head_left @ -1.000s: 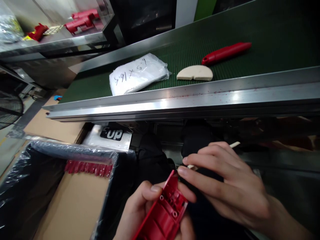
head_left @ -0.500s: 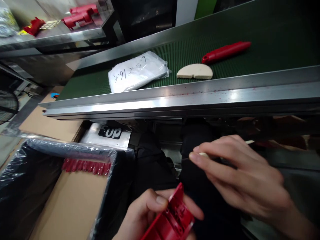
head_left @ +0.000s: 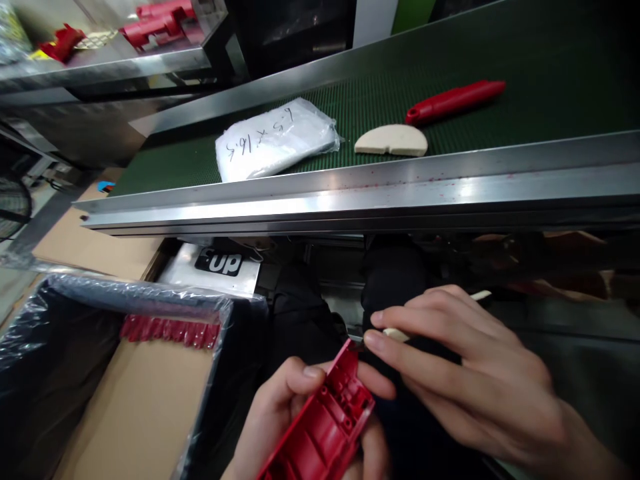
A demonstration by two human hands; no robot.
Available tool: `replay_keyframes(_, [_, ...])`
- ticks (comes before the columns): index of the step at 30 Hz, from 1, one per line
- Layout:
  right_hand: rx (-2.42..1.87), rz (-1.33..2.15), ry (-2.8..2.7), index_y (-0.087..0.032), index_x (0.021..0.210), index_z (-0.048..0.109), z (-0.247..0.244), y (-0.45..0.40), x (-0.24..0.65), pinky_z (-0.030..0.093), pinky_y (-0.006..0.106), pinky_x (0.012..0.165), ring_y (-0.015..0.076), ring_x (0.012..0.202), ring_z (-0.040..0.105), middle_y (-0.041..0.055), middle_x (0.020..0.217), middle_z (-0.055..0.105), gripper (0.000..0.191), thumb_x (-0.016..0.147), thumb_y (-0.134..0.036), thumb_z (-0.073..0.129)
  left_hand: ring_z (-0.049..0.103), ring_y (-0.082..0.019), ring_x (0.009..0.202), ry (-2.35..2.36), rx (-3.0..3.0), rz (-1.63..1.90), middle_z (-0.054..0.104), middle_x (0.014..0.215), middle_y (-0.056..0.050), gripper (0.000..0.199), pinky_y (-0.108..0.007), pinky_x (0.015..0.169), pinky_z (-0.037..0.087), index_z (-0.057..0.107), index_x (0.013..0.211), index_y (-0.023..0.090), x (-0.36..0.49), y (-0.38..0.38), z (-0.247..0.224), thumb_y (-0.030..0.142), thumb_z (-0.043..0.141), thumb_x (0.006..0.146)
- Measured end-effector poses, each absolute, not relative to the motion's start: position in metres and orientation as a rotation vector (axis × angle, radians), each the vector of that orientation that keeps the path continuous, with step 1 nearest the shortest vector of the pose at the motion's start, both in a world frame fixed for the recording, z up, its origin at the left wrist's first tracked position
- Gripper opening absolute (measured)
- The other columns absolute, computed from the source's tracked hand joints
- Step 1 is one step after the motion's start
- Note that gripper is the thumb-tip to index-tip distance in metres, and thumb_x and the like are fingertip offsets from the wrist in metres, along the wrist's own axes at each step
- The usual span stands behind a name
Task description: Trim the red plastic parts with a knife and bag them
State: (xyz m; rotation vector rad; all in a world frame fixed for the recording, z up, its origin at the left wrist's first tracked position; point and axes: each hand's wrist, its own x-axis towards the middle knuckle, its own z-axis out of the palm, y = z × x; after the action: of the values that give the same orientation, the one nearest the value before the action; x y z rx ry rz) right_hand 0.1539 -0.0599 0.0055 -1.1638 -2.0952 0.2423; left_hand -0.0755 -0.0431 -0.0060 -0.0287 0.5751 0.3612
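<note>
My left hand [head_left: 290, 407] is wrapped round a red plastic housing half [head_left: 320, 427], its hollow, ribbed inside facing up. Between the thumb and fingers of my right hand [head_left: 465, 367] is a small knife [head_left: 395, 334] with a thin cream handle. Its short metal blade lies at the upper tip of the housing half; whether it touches the edge I cannot tell. The handle's far end sticks out behind my right knuckles. Both hands are over my lap, in front of the conveyor.
On the green conveyor belt [head_left: 345, 100] lie a bagged white pack [head_left: 275, 140], a cream half-round piece [head_left: 391, 141] and a long red plastic part [head_left: 455, 102]. A plastic-lined box [head_left: 245, 333] at lower left holds several wrapped red parts [head_left: 170, 331]. More red housings [head_left: 155, 30] sit on a metal bench.
My right hand has moved left and slightly down, bringing the knife to the housing's tip. The left hand has raised the housing a little, up and left.
</note>
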Motion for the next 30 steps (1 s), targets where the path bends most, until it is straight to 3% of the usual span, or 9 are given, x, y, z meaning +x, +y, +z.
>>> replay_keyframes(5, [-1.171, 0.194, -2.158, -0.020, 0.124, 0.062, 0.004, -0.059, 0.155, 0.045, 0.044, 0.085, 0.0224, 0.100, 0.058, 0.0087, 0.118, 0.065, 0.042, 0.087, -0.004, 0.050, 0.061, -0.019, 0.049, 0.537, -0.002, 0.394, 0.063, 0.061, -0.010, 0.046, -0.023, 0.047, 0.045, 0.066, 0.104, 0.002, -0.072, -0.044, -0.008, 0.040, 0.042, 0.092])
replay_keyframes(9, [-1.275, 0.121, -2.076, -0.020, 0.121, 0.063, 0.006, -0.056, 0.159, 0.044, 0.043, 0.084, 0.0222, 0.100, 0.058, 0.0080, 0.117, 0.065, 0.039, 0.087, -0.002, 0.055, 0.066, -0.019, 0.060, 0.573, 0.022, 0.425, 0.067, 0.068, -0.015, 0.042, -0.023, 0.058, 0.051, 0.067, 0.103, 0.000, -0.066, -0.040, -0.007, 0.034, 0.046, 0.087])
replay_keyframes(13, [-1.393, 0.174, -1.803, -0.020, 0.123, 0.063, 0.008, -0.061, 0.154, 0.049, 0.040, 0.085, 0.0222, 0.102, 0.062, 0.0076, 0.118, 0.065, 0.047, 0.082, 0.003, 0.061, 0.065, -0.018, 0.051, 0.448, 0.097, 0.436, 0.071, 0.084, -0.017, 0.051, -0.019, 0.040, 0.044, 0.059, 0.124, 0.007, -0.057, -0.022, 0.000, 0.037, 0.029, 0.096])
replay_keyframes(15, [-1.357, 0.257, -1.808, -0.018, 0.123, 0.063, 0.010, -0.068, 0.143, 0.051, 0.039, 0.088, 0.0222, 0.104, 0.062, 0.0077, 0.119, 0.064, 0.047, 0.082, 0.004, 0.060, 0.066, -0.018, 0.054, 0.524, 0.101, 0.560, 0.071, 0.093, -0.014, 0.048, -0.021, 0.040, 0.047, 0.058, 0.125, 0.011, -0.054, -0.008, 0.006, 0.037, 0.029, 0.098])
replay_keyframes(20, [-1.289, 0.305, -1.929, -0.015, 0.110, 0.066, 0.011, -0.081, 0.107, 0.050, 0.036, 0.077, 0.0204, 0.094, 0.062, 0.0092, 0.105, 0.069, 0.036, 0.081, 0.005, 0.060, 0.065, -0.018, 0.062, 0.751, 0.136, 0.840, 0.070, 0.099, -0.014, 0.039, -0.024, 0.052, 0.052, 0.056, 0.126, 0.010, -0.051, 0.013, 0.017, 0.028, 0.036, 0.097])
replay_keyframes(25, [-1.250, 0.278, -2.044, -0.017, 0.107, 0.067, 0.009, -0.077, 0.096, 0.048, 0.033, 0.067, 0.0183, 0.079, 0.064, 0.0077, 0.100, 0.072, 0.025, 0.088, -0.005, 0.056, 0.062, -0.016, 0.060, 0.746, 0.184, 0.900, 0.070, 0.097, -0.013, 0.038, -0.024, 0.055, 0.051, 0.056, 0.125, 0.013, -0.049, 0.010, 0.018, 0.029, 0.036, 0.097])
replay_keyframes(30, [-1.216, 0.286, -2.104, -0.017, 0.108, 0.066, 0.009, -0.072, 0.099, 0.048, 0.031, 0.063, 0.0182, 0.074, 0.065, 0.0079, 0.098, 0.073, 0.027, 0.087, -0.005, 0.054, 0.061, -0.015, 0.060, 0.727, 0.178, 0.916, 0.069, 0.094, -0.012, 0.037, -0.023, 0.055, 0.051, 0.056, 0.125, 0.014, -0.048, 0.010, 0.020, 0.030, 0.038, 0.097])
